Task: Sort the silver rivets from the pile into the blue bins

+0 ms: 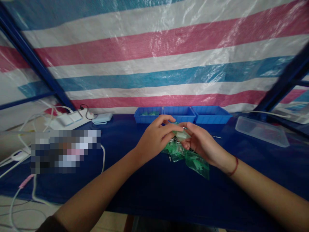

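Note:
My left hand (154, 137) and my right hand (205, 141) meet over the middle of the blue table. Between their fingertips they pinch a small pale-green plastic bag (182, 134); what is inside it is not clear. Just below lies a pile of green plastic bags (175, 150) with thin metal pieces on and among them. Another green see-through bag (199, 165) rests under my right hand, with darker green pieces showing inside. A red cord circles my right wrist.
Blue trays (212, 115) line the back, the left one (147, 114) with green bits inside. A thin metal rod (216, 137) lies right of my hands, near a clear plastic lid (262, 131). At left are a power strip (70, 120), cables and a light-blue device (102, 118).

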`<state>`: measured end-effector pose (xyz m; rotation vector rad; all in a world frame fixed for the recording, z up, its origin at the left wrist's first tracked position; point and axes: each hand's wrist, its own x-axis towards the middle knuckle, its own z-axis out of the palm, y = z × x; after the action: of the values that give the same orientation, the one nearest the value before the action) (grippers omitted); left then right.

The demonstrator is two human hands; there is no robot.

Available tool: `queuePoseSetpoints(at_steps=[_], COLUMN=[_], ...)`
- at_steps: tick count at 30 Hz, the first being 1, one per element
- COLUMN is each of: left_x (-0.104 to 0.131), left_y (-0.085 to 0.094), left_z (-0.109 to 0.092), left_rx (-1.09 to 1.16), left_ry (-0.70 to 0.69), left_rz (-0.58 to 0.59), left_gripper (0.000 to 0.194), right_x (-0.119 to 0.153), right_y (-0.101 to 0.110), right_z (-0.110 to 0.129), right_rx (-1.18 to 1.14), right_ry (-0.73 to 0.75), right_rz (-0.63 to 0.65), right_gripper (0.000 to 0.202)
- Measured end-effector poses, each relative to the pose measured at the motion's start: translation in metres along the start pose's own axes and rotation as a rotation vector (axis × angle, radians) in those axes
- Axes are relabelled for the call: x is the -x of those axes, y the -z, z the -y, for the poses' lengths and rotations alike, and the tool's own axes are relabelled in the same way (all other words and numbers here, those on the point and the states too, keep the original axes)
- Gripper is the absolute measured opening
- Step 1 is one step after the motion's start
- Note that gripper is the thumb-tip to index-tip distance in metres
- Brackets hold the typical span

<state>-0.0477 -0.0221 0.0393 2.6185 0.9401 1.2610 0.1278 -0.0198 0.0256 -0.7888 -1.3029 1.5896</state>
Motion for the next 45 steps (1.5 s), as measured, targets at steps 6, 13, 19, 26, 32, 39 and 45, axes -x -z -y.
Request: queuePoseSetpoints(at_steps=[6, 13, 19, 26, 32, 39, 45], left_x=[0.002, -0.004, -0.004, -0.011, -0.022, -0.014, -0.002], left_y=[-0.005, -0.009, -0.014, -0.013, 0.011, 0.007, -0.01], left_z=[0.002, 0.008, 0.001, 0.025, 0.074, 0.075, 0.006], left_rx=[0.126, 0.537, 1.006, 0.883, 0.818, 0.673, 0.125], left_ry=[0.113, 0.711, 0.926, 0.871, 1.027, 1.036, 0.236], left_rz=[-0.049, -0.01, 0.213, -0.354, -0.682, -0.537, 0.184], left_gripper=[0.032, 0.044, 0.07, 0.022, 0.005, 0.033, 0.015], right_x=[-0.004, -0.005, 0.004, 0.0, -0.003, -0.004, -0.009], right_y=[0.007, 0.013, 0.009, 0.009, 0.008, 0.01, 0.019], right_z=[0.004, -0.004, -0.001, -0.004, -0.007, -0.008, -0.006], right_rx=[0.002, 0.413, 0.801, 0.829, 0.748, 0.733, 0.75], right_ry=[-0.011, 0.422, 0.725, 0.703, 0.666, 0.569, 0.462], right_rz=[-0.059, -0.254, -0.184, -0.292, -0.344, -0.365, -0.409], right_gripper=[0.028, 0.017, 0.011, 0.014, 0.019, 0.019, 0.013])
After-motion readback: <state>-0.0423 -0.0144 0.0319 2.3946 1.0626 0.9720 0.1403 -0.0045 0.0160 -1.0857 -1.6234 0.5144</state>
